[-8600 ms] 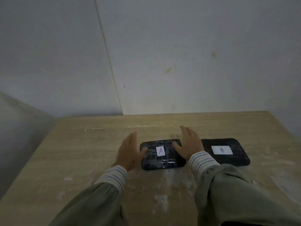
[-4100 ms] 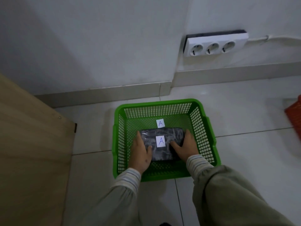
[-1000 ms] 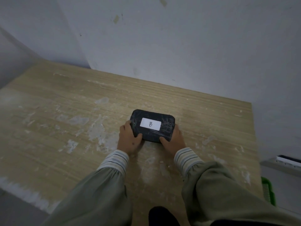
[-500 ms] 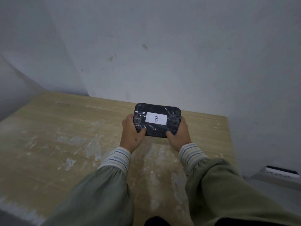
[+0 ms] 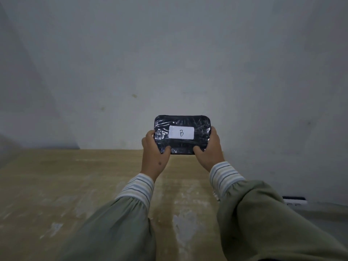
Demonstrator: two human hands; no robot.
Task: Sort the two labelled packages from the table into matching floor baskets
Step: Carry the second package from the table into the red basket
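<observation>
- Both arms reach forward from the bottom of the view, roughly parallel, forearms angled upward.
- Left hand (image 5: pixel 153 154) is raised, back of the hand toward the camera, thumb folded over the near lower left corner of the package labelled B (image 5: pixel 182 135); its fingers (image 5: pixel 148 135) wrap the left edge.
- Right hand (image 5: pixel 210 150) mirrors it: thumb pressed on the lower right corner, fingers curled behind the right edge.
- Both wrists are fairly straight, striped cuffs showing beyond loose olive sleeves.
- The package is held clear of the worktop (image 5: pixel 56 185).
</observation>
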